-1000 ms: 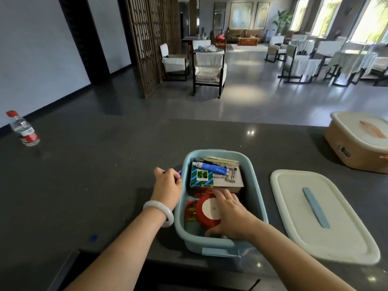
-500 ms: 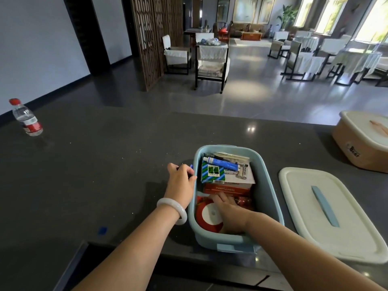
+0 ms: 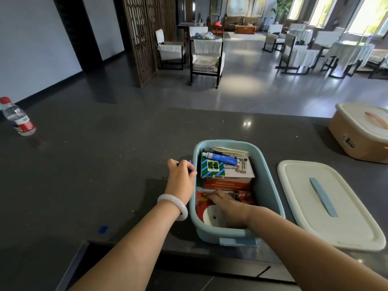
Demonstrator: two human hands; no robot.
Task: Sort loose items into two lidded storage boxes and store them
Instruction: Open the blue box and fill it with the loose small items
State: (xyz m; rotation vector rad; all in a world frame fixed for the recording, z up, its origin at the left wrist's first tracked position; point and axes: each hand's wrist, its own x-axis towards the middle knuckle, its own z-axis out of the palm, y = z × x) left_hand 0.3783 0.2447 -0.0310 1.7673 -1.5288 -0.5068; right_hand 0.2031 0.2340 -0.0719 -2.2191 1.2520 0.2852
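Note:
An open pale-blue storage box [image 3: 270,185] stands on the dark counter [image 3: 105,164] in front of me. It holds a green carton [image 3: 212,168], a blue tube [image 3: 222,158], small batteries [image 3: 241,165], orange-red cartons [image 3: 226,183] and a red roll with a white centre [image 3: 210,215] at the near end. My right hand [image 3: 228,208] is inside the box, lying on the roll with fingers stretched over a red packet. My left hand [image 3: 181,177] rests against the box's left rim, curled round a small dark item with a blue tip. The box's white lid [image 3: 327,202] lies flat to the right.
A beige storage box with its lid on [image 3: 361,133] stands at the far right of the counter. A water bottle with a red cap [image 3: 17,117] stands far left. A small blue mark [image 3: 102,229] sits near the counter's front edge. Chairs and tables fill the room beyond.
My right hand has lowered the red roll from tilted to flat in the box's near end and reaches deeper. My left hand stays at the rim.

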